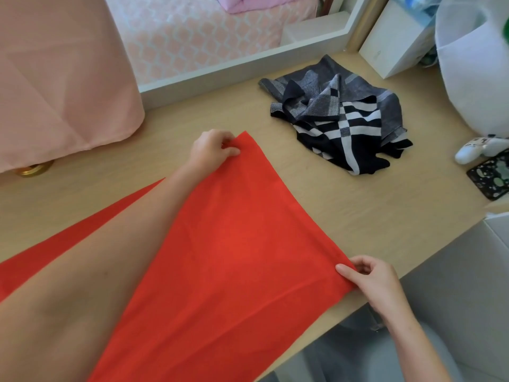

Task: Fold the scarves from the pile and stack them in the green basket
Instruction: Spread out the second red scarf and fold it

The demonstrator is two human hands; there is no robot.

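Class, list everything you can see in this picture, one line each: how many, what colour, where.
red scarf: one, red, spread on the table
checked scarf: one, navy, grey and white, crumpled on the table beyond it
table: one, light wood, under both scarves
pink cloth: one, pale pink, draped at far left
mirror: one, white frame, along the table's back edge
white box: one, white, back right
phone case: one, dark with pale spots, right edge
left hand: one, pinches the red scarf's far corner
right hand: one, pinches its near corner

Left hand point(213, 150) extended forward pinching red scarf point(234, 244), right hand point(371, 277) pinching it nearer
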